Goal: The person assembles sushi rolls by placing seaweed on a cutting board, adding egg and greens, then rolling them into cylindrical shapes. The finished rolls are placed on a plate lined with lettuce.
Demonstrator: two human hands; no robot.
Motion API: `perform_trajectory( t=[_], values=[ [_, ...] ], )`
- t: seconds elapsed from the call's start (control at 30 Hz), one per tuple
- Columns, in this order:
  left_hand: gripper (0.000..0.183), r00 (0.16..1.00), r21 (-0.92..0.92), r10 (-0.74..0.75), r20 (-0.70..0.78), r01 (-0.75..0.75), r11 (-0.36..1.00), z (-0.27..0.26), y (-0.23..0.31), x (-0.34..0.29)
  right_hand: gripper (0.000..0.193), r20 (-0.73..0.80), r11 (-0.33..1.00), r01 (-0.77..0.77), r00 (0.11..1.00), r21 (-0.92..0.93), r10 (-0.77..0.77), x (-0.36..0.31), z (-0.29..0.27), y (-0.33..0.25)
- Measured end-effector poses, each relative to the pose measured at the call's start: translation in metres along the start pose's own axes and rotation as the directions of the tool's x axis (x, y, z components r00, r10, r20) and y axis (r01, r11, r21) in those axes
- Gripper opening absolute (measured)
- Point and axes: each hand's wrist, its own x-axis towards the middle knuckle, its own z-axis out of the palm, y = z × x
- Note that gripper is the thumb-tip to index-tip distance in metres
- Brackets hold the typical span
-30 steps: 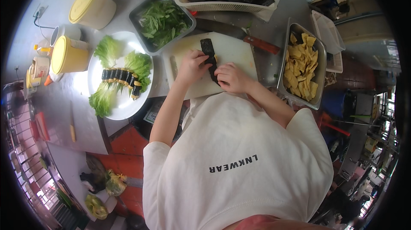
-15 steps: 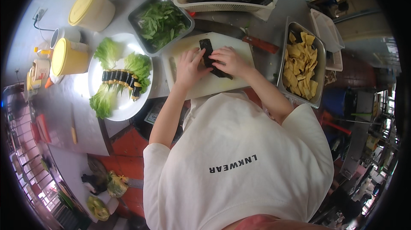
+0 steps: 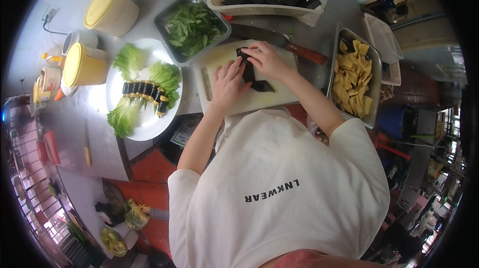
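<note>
A dark seaweed strip [image 3: 248, 73] lies lengthwise on the white cutting board [image 3: 275, 96], its near end wider and slanted. Both hands work at the strip's far end. My left hand [image 3: 230, 81] comes from the left, fingers bent together over that end and thumb by the strip's middle. From the right, my right hand [image 3: 268, 61] pinches the same end with its fingertips. What lies under the fingers is mostly hidden. Left of the board, a white plate [image 3: 142, 135] bears lettuce leaves [image 3: 124, 118] and a row of small seaweed-wrapped rolls [image 3: 141, 90].
A cleaver-like knife [image 3: 305, 53] lies just beyond the board. Behind stand a steel tray of green leaves [image 3: 192, 24] and a basket [image 3: 259, 9] of dark seaweed strips. Yellowish slices fill a steel pan [image 3: 353, 81] on the right. Lidded tubs [image 3: 112, 11] stand far left.
Both hands have shifted toward the strip's far end and drawn close together there. More of the strip's middle and near end shows now. The view has shifted slightly.
</note>
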Motion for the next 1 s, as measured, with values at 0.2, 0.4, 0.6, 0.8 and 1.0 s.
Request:
perform_trajectory(
  t=[0.2,0.4,0.6,0.8,1.0],
  values=[
    [0.073,0.996,0.004,-0.055,0.071,0.055,0.999,-0.005,-0.001,0.008,0.026,0.065,0.997,0.057,0.996,0.05,-0.06,-0.005,0.002,0.003],
    [0.073,0.996,0.028,-0.021,0.085,0.019,0.999,0.002,-0.005,0.003,0.02,0.115,1.0,-0.004,0.993,0.021,0.001,0.012,0.001,0.01],
    [0.073,0.982,0.049,-0.001,0.191,-0.009,0.999,0.007,-0.009,0.004,0.019,0.087,0.996,-0.029,0.996,-0.082,0.036,0.029,0.003,0.021],
    [0.073,0.975,0.017,-0.041,0.219,0.038,0.999,0.006,-0.01,0.007,0.025,0.093,0.997,0.053,0.994,-0.049,-0.048,0.03,-0.001,0.024],
    [0.073,0.984,-0.099,-0.019,0.179,0.037,0.994,-0.004,-0.009,0.009,0.028,0.135,0.987,0.116,0.986,-0.109,-0.1,0.039,-0.008,0.018]
  ],
)
